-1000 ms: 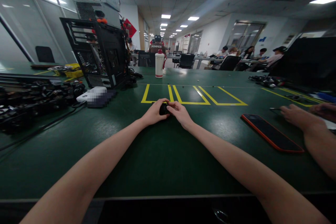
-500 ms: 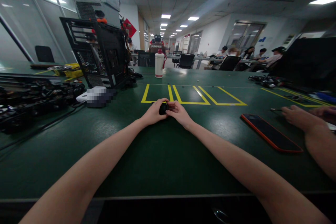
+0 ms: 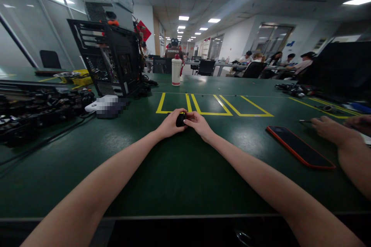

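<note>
From my head camera, my left hand (image 3: 169, 124) and right hand (image 3: 198, 123) both pinch the small black part (image 3: 180, 120), resting on the green counter (image 3: 174, 170) before the yellow lines (image 3: 214, 109); nothing has shifted since a second ago, so I'm still working it.

Change across the interval is slight. The right hand (image 3: 199, 124) has shifted marginally up and to the left against the small black object (image 3: 180, 120), its fingers (image 3: 189, 115) now closing over the object's top edge. The co-worker's hand (image 3: 327, 130) at the right of the counter (image 3: 174, 170) has edged slightly toward the right.
</note>
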Available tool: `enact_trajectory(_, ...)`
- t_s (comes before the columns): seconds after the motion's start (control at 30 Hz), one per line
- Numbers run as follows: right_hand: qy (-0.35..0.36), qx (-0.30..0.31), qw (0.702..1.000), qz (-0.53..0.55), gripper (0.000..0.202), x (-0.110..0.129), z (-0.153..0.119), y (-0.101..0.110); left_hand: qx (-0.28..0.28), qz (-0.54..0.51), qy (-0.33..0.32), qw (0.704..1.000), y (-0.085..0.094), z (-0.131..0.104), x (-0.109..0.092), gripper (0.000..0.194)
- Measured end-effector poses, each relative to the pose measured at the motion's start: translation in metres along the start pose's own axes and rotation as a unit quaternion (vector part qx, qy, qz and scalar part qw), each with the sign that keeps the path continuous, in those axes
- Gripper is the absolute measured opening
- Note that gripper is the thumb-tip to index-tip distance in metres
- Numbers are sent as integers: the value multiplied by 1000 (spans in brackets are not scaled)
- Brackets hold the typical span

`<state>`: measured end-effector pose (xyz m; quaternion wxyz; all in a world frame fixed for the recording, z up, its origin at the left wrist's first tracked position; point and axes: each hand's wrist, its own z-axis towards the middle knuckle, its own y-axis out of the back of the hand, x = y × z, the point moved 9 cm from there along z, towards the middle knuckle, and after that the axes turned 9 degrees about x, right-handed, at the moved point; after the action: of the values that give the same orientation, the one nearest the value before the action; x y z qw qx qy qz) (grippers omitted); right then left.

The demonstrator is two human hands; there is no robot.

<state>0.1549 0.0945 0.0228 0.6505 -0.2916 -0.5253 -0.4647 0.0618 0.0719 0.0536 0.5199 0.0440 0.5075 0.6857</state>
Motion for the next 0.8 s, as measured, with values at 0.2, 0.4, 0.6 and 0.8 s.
enact_trajectory(0.2,12,-8,1000,-6,25,7,-5,-2,1,-1,5,1000,0,0,-1,56)
enact_trajectory(0.4,-21,-37,999,0,23,4,-2,1,1,3,2,1000,0,0,0,56)
enact_trajectory(0.6,-24,11,1000,14,28,-2,0,-2,1,19,-5,1000,0,-1,-2,58)
enact_trajectory(0.8,-2,18,1000,6,27,0,-2,-2,4,19,-2,1000,0,-1,-2,59)
